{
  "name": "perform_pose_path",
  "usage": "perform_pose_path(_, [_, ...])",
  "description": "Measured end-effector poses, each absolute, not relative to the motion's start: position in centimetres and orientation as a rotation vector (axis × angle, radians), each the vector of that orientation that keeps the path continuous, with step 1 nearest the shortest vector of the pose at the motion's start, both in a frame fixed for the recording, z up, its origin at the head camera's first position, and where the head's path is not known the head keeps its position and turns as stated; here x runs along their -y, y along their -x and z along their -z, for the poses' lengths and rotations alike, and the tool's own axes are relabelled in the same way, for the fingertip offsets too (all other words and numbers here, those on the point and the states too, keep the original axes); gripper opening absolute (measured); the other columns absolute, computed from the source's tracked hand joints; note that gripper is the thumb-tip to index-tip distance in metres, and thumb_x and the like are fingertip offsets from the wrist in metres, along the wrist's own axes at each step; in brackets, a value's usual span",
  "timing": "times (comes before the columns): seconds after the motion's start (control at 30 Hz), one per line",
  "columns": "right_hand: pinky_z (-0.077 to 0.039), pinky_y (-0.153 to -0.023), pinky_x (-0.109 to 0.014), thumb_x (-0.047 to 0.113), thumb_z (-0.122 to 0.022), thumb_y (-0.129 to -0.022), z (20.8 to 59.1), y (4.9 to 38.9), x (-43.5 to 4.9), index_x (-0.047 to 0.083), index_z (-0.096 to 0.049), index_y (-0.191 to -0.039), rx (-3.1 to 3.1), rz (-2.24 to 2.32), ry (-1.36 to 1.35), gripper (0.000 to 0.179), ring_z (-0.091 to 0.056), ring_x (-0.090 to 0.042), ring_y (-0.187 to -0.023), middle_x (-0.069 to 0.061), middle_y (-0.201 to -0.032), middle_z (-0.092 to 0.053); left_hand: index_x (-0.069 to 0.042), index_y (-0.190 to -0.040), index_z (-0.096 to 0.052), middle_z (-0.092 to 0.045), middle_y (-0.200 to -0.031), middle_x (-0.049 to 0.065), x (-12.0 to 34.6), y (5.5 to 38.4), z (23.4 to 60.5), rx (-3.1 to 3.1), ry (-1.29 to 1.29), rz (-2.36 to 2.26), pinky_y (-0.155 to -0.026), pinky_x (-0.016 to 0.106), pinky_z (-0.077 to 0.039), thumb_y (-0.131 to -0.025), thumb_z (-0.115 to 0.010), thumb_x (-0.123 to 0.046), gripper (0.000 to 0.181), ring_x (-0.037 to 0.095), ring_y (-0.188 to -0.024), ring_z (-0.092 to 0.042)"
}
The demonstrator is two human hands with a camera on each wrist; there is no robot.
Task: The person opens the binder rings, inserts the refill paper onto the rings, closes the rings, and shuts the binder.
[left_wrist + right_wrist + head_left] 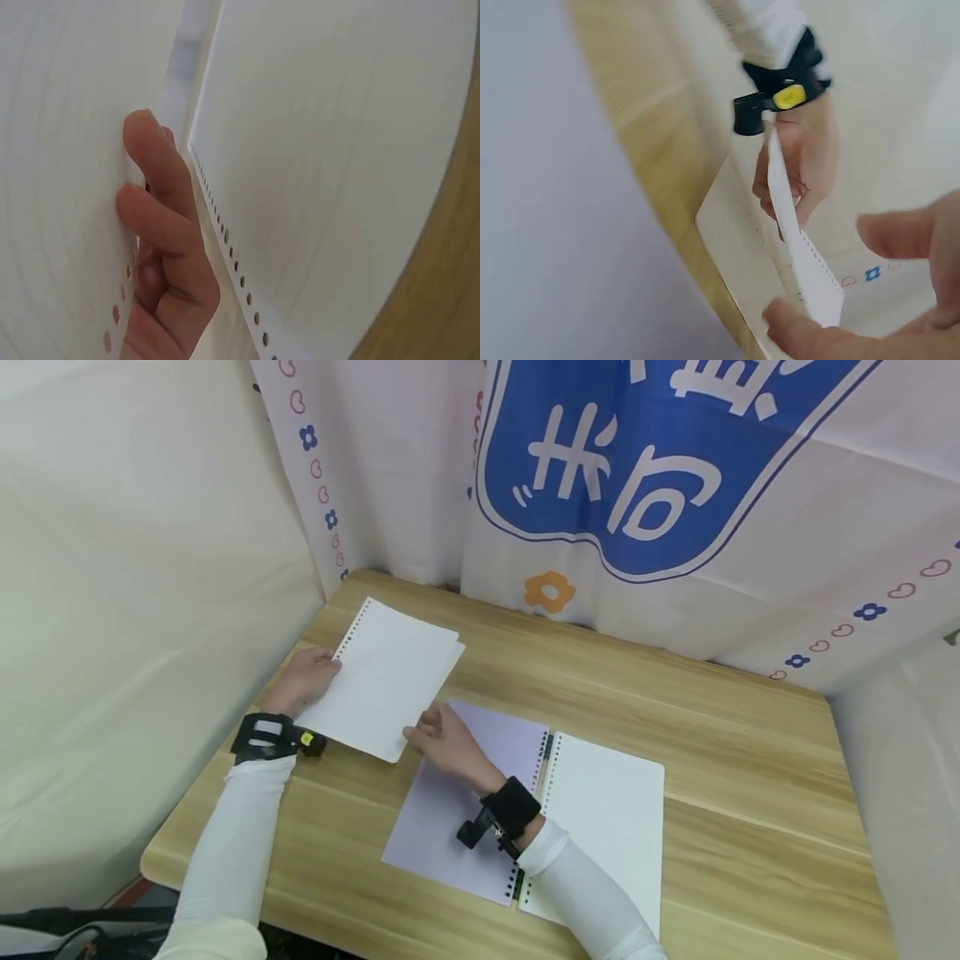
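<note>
My left hand [303, 679] pinches punched white loose-leaf paper [390, 677] by its holed left edge, at the table's left side. In the left wrist view the held paper [67, 165] stands raised, its holes beside the fingers [157, 225]. Below it more punched paper [322, 165] lies on the table. My right hand [446, 739] is at the paper's lower right edge. From the right wrist, its thumb [900, 232] and a finger [802, 330] show spread apart, the held paper [784, 187] beyond them; whether they touch it I cannot tell.
An open loose-leaf notebook lies under my right forearm, with a lilac page [450, 827] on the left and white pages [607, 810] on the right. Wooden table [757, 802] extends to the right. A printed curtain [420, 468] hangs along the back edge.
</note>
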State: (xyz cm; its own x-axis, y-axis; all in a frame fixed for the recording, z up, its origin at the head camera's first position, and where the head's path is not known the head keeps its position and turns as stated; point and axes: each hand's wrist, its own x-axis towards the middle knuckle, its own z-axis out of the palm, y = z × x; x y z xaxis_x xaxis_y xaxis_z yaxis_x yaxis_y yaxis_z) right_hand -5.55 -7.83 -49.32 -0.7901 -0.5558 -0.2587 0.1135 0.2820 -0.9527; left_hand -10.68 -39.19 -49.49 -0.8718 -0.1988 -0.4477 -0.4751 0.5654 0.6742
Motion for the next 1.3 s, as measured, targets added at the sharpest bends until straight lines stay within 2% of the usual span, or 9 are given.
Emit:
perform_pose_path(0.03, [-0.047,-0.117,-0.050,0.038,-0.065,-0.106,49.3,5.7,7.7,0.000,-0.034,-0.162,-1.941,1.596,0.330,0.074,-0.059,-0.034,-0.140,-0.020,-0.154,-0.056,-0.001,-0.166,-0.032,-0.049,-0.155,0.029,39.0,10.5,49.4,-2.475,0.542,-1.216,-0.099,0.052,-0.053,-0.115,-0.037,-0.040,0.064,0.040,-0.127,-0.057])
perform_pose_path(0.13, [-0.056,-0.106,-0.048,0.031,-0.064,-0.108,49.3,6.4,7.5,0.000,-0.046,-0.150,-1.822,1.731,0.208,0.055,-0.071,-0.030,-0.118,-0.018,-0.132,-0.070,-0.002,-0.167,-0.029,-0.049,-0.155,0.027,38.2,10.0,49.1,-2.444,0.500,-1.241,-0.103,0.053,-0.051,-0.114,-0.038,-0.044,0.068,0.040,-0.129,-0.056])
perform_pose_path(0.23, [-0.062,-0.092,-0.040,0.023,-0.060,-0.110,49.3,6.9,6.7,-0.001,-0.052,-0.143,-1.736,1.852,0.118,0.041,-0.076,-0.024,-0.100,-0.019,-0.118,-0.076,-0.005,-0.169,-0.025,-0.051,-0.153,0.025,37.0,9.4,49.0,-2.384,0.450,-1.297,-0.100,0.048,-0.054,-0.113,-0.041,-0.047,0.072,0.038,-0.127,-0.057])
perform_pose_path(0.4, [-0.060,-0.067,-0.033,0.026,-0.055,-0.112,49.5,7.2,4.2,0.005,-0.061,-0.143,-1.871,1.876,0.085,0.038,-0.074,-0.017,-0.077,-0.017,-0.105,-0.080,-0.004,-0.166,-0.033,-0.062,-0.140,0.025,34.0,8.1,49.0,-2.310,0.338,-1.359,-0.086,0.037,-0.060,-0.112,-0.048,-0.043,0.068,0.034,-0.116,-0.066])
perform_pose_path(0.57, [-0.054,-0.052,-0.032,0.030,-0.059,-0.110,50.0,7.0,1.4,0.006,-0.067,-0.136,-2.036,1.805,0.039,0.037,-0.064,-0.014,-0.057,-0.010,-0.086,-0.077,0.002,-0.157,-0.045,-0.069,-0.132,0.024,31.6,7.2,48.8,-2.274,0.188,-1.405,-0.089,0.037,-0.059,-0.113,-0.050,-0.035,0.058,0.032,-0.115,-0.069])
perform_pose_path(0.83, [-0.044,-0.052,-0.029,0.035,-0.066,-0.107,50.2,7.4,-2.1,0.006,-0.072,-0.129,-2.149,1.772,-0.082,0.036,-0.057,-0.012,-0.053,-0.002,-0.073,-0.071,0.001,-0.139,-0.061,-0.076,-0.116,0.019,29.4,7.3,48.3,-2.295,0.051,-1.424,-0.082,0.035,-0.058,-0.113,-0.054,-0.030,0.042,0.026,-0.098,-0.072])
perform_pose_path(1.03, [-0.046,-0.056,-0.027,0.037,-0.064,-0.108,50.2,7.2,-5.6,0.006,-0.071,-0.132,-2.151,1.743,-0.100,0.040,-0.060,-0.014,-0.059,0.000,-0.073,-0.068,-0.001,-0.133,-0.066,-0.077,-0.116,0.018,26.7,6.9,48.7,-2.339,0.003,-1.363,-0.078,0.033,-0.058,-0.111,-0.057,-0.028,0.036,0.022,-0.090,-0.071])
perform_pose_path(1.17, [-0.046,-0.056,-0.026,0.036,-0.065,-0.108,50.2,6.8,-8.2,0.003,-0.073,-0.122,-2.156,1.751,-0.082,0.037,-0.056,-0.014,-0.057,0.001,-0.069,-0.067,-0.002,-0.127,-0.070,-0.079,-0.112,0.016,24.6,6.3,48.9,-2.379,-0.042,-1.349,-0.072,0.033,-0.057,-0.109,-0.060,-0.027,0.032,0.022,-0.081,-0.069])
perform_pose_path(1.3, [-0.046,-0.056,-0.026,0.038,-0.068,-0.106,49.9,6.1,-10.7,0.000,-0.073,-0.110,-2.166,1.756,-0.104,0.039,-0.057,-0.013,-0.059,0.002,-0.068,-0.068,-0.004,-0.120,-0.074,-0.080,-0.109,0.013,22.0,5.2,49.0,-2.400,-0.029,-1.388,-0.078,0.037,-0.058,-0.107,-0.064,-0.026,0.028,0.024,-0.090,-0.072])
